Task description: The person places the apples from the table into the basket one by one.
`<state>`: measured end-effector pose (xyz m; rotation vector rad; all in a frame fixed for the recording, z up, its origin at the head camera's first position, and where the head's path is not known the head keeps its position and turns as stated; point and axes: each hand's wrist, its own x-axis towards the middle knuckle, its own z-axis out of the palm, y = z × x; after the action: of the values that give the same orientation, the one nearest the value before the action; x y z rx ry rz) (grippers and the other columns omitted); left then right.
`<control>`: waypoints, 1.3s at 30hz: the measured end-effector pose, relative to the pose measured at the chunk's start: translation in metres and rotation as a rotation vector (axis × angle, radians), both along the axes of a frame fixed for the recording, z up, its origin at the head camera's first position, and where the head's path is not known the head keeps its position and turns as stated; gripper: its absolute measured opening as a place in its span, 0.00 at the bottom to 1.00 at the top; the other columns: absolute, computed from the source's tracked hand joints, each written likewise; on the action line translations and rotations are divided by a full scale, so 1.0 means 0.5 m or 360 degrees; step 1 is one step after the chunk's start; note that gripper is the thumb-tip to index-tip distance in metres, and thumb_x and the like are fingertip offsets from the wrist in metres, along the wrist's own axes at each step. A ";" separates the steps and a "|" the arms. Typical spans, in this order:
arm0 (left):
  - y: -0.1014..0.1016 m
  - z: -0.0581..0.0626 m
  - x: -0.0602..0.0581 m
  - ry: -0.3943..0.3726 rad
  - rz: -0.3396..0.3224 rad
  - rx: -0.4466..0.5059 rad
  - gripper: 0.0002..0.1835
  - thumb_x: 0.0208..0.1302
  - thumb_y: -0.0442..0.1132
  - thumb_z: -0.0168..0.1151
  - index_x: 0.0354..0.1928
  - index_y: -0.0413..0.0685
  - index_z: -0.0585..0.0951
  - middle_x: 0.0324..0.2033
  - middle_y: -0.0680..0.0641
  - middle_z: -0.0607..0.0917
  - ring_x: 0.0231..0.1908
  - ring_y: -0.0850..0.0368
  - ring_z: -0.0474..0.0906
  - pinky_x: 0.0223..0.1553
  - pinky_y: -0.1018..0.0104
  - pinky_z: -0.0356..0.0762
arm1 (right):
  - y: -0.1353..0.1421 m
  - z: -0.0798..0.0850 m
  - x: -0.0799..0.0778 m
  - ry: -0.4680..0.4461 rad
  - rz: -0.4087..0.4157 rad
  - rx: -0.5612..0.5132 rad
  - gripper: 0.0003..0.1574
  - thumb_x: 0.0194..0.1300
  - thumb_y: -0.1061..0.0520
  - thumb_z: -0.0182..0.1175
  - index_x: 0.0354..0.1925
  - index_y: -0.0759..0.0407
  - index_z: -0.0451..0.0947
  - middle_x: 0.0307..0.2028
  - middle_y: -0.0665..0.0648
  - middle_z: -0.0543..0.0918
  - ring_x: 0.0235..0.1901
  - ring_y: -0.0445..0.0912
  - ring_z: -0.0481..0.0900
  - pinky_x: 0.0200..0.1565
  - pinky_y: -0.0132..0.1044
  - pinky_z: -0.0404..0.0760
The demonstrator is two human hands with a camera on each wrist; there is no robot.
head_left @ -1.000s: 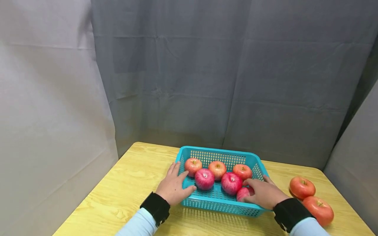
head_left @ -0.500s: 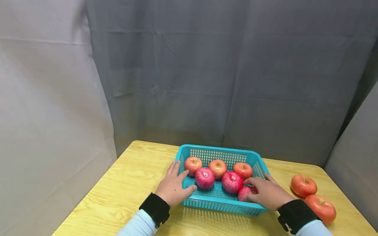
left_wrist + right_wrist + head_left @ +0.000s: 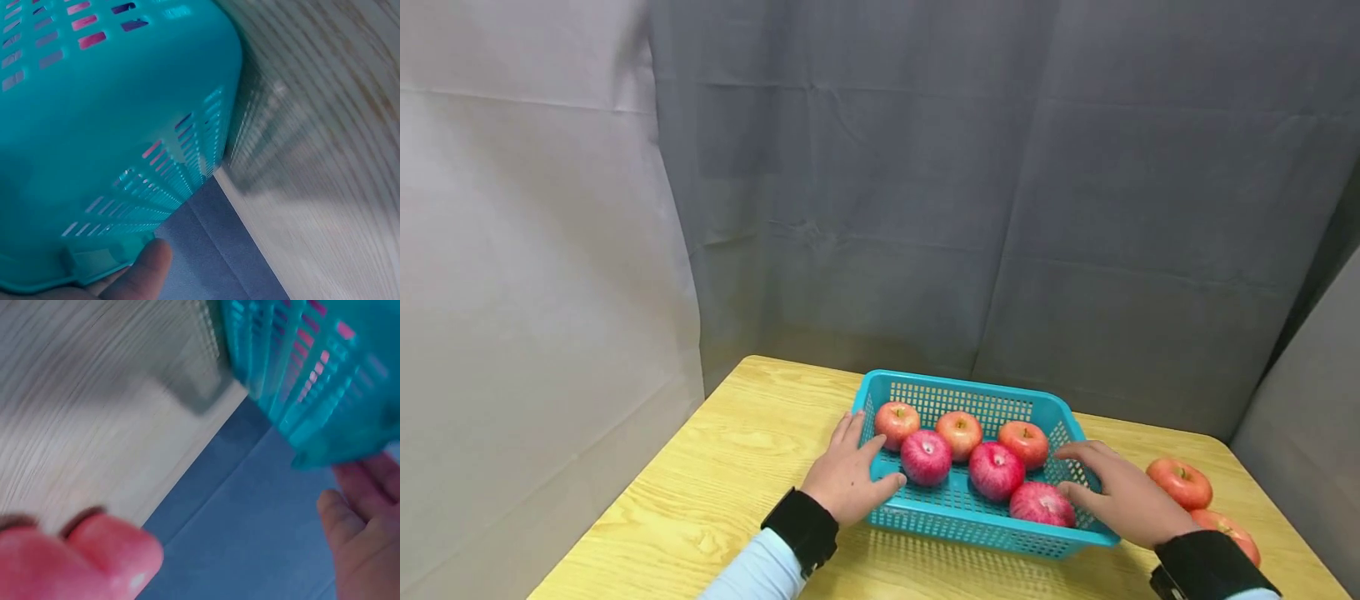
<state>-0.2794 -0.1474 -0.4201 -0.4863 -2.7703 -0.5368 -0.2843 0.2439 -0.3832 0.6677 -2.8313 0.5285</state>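
Observation:
A turquoise plastic basket (image 3: 951,527) holds two rows of apples. Three paler orange-red ones, including a middle apple (image 3: 959,435), lie along the back. In front are three deep red ones; the rightmost red apple (image 3: 1042,504) is in the front right corner. My left hand (image 3: 847,479) rests over the basket's left rim, fingers spread; the left wrist view shows a fingertip (image 3: 153,253) by the rim. My right hand (image 3: 1123,492) is over the right rim, fingers loosely bent and apart from the corner apple, holding nothing.
Two more apples lie on the wooden table right of the basket: a farther apple (image 3: 1181,482) and a nearer apple (image 3: 1228,533), partly behind the right wrist. A grey curtain (image 3: 880,208) hangs behind the table, with pale cloth (image 3: 535,292) on the left.
My right hand has let go of the apple in the front right corner and moved right, over the rim. The left hand stays at the left rim.

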 end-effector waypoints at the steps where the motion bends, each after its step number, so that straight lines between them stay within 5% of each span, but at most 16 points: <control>1: 0.000 0.000 0.000 0.0004 -0.0001 0.0000 0.39 0.59 0.70 0.48 0.64 0.51 0.71 0.70 0.39 0.54 0.68 0.43 0.41 0.48 0.48 0.78 | 0.009 0.004 0.002 -0.0008 -0.0022 -0.0006 0.34 0.62 0.31 0.56 0.56 0.49 0.72 0.54 0.55 0.74 0.54 0.54 0.68 0.49 0.61 0.74; 10: -0.001 0.001 0.002 0.0002 -0.0002 0.0007 0.40 0.59 0.70 0.48 0.64 0.50 0.71 0.70 0.39 0.54 0.68 0.43 0.42 0.49 0.49 0.77 | 0.112 0.012 0.016 -0.0097 -0.0313 0.0110 0.43 0.64 0.32 0.53 0.59 0.66 0.68 0.55 0.73 0.70 0.51 0.66 0.68 0.44 0.67 0.73; 16: -0.002 0.001 0.001 0.0018 0.0000 0.0009 0.41 0.59 0.71 0.47 0.64 0.50 0.71 0.70 0.38 0.54 0.68 0.43 0.42 0.50 0.49 0.76 | 0.195 -0.007 0.011 -0.0205 -0.0484 0.0172 0.48 0.60 0.33 0.59 0.57 0.73 0.66 0.49 0.78 0.70 0.42 0.64 0.70 0.39 0.64 0.77; 21: 0.000 0.000 0.001 0.0004 0.0010 0.0021 0.41 0.58 0.72 0.47 0.64 0.51 0.72 0.70 0.39 0.54 0.68 0.43 0.42 0.49 0.49 0.77 | 0.250 -0.032 0.004 -0.0317 -0.0581 0.0231 0.49 0.58 0.34 0.60 0.54 0.78 0.67 0.47 0.81 0.70 0.44 0.68 0.68 0.41 0.67 0.74; 27: 0.001 -0.001 0.003 -0.0023 0.0006 0.0020 0.41 0.57 0.72 0.48 0.64 0.51 0.72 0.70 0.39 0.54 0.68 0.43 0.42 0.49 0.48 0.77 | 0.282 -0.064 0.005 -0.0473 -0.0630 0.0248 0.46 0.58 0.37 0.60 0.53 0.78 0.68 0.43 0.78 0.74 0.42 0.65 0.70 0.41 0.62 0.75; 33: 0.001 0.001 0.003 -0.0031 0.0014 0.0018 0.41 0.58 0.71 0.47 0.64 0.52 0.72 0.70 0.39 0.54 0.68 0.43 0.42 0.50 0.47 0.76 | 0.286 -0.075 0.005 -0.0478 -0.0582 0.0198 0.36 0.54 0.46 0.63 0.51 0.72 0.71 0.36 0.61 0.79 0.34 0.52 0.72 0.35 0.49 0.76; 39: 0.002 -0.001 0.001 -0.0040 0.0020 0.0018 0.41 0.58 0.72 0.47 0.64 0.52 0.71 0.70 0.40 0.53 0.68 0.44 0.41 0.50 0.47 0.76 | 0.291 -0.080 0.000 -0.0587 -0.0633 0.0168 0.40 0.52 0.47 0.64 0.52 0.75 0.68 0.34 0.58 0.79 0.32 0.51 0.72 0.35 0.49 0.76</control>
<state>-0.2791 -0.1462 -0.4204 -0.4623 -2.7908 -0.5596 -0.2844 0.3895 -0.4234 0.0046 -3.2305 0.4718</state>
